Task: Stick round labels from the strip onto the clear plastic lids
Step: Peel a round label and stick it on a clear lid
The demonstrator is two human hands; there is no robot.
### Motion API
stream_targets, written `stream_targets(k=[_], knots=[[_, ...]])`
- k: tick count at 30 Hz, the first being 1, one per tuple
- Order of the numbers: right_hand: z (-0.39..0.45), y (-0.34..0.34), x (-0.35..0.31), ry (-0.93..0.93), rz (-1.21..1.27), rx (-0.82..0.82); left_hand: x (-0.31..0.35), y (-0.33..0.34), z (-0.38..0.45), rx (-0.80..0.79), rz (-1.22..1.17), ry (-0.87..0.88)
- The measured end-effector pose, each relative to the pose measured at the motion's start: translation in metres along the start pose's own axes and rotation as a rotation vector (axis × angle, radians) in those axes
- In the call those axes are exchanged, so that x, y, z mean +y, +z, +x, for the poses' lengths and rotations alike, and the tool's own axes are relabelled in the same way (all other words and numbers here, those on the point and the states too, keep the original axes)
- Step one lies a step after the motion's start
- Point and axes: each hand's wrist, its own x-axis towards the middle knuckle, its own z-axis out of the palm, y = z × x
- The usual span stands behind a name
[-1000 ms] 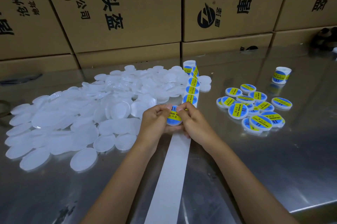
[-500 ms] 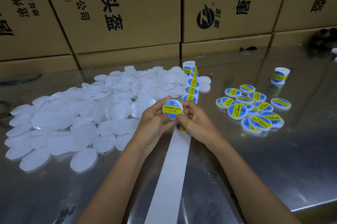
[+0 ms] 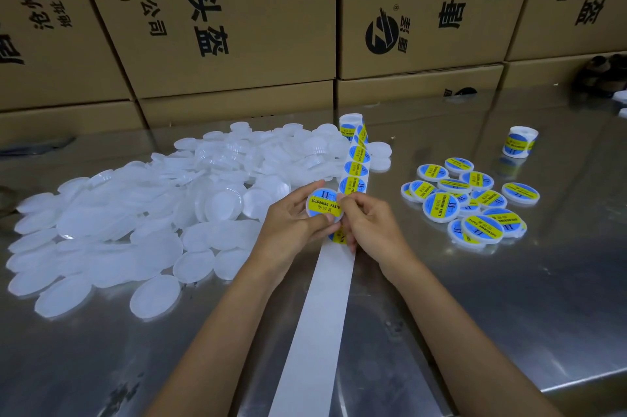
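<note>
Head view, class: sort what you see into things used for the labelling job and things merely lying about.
Job: label strip, held lid, left hand, right hand, unlabelled lids, labelled lids.
Lying about: cardboard boxes, spare label roll, dark object.

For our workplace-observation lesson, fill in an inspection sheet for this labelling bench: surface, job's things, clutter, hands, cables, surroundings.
Surface: shiny metal table, reflective.
Job's things: heap of unlabelled clear lids on the left; label strip running from its roll; bare backing paper trailing toward the person; pile of labelled lids on the right.
Clutter: spare label roll at far right.
Hands: left hand and right hand both hold one labelled lid.
Cables: nothing seen.
Surroundings: stacked printed cardboard boxes behind.
</note>
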Motion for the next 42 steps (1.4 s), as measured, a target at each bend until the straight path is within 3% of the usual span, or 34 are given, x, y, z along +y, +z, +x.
stream_targets(k=[4,10,17,20,22,24,27,30,37,42], knots=[[0.001,-0.002,0.000,0.045,0.075,0.008,0.002,-0.003,0.001,-0.061,-0.104,-0.034],[0.000,-0.003,-0.004,0.059,0.092,-0.049,0.006,-0.004,0.004,0.009,-0.211,-0.064],[-0.005,-0.008,-0.010,-0.065,-0.125,-0.083,0.006,-0.007,0.005,0.050,-0.150,-0.020],[-0.004,-0.011,-0.011,-0.020,-0.095,-0.126,0.005,-0.007,0.004,0.038,-0.070,-0.011],[0.001,-0.014,-0.009,0.015,-0.038,-0.039,0.004,-0.005,0.005,0.052,-0.075,-0.032],[0.006,-0.021,-0.004,0.069,0.080,0.153,0.003,-0.005,0.005,0.074,-0.070,-0.054],[0.014,-0.041,0.000,0.158,0.351,0.446,0.001,-0.007,0.005,0.099,-0.029,-0.064],[0.018,-0.057,0.001,0.222,0.625,0.601,0.000,-0.008,0.005,0.122,0.004,-0.062],[0.022,-0.069,-0.001,0.307,0.881,0.648,-0.002,-0.008,0.004,0.157,0.027,-0.060],[0.022,-0.067,0.000,0.306,0.786,0.541,-0.003,-0.008,0.005,0.186,0.051,-0.039]])
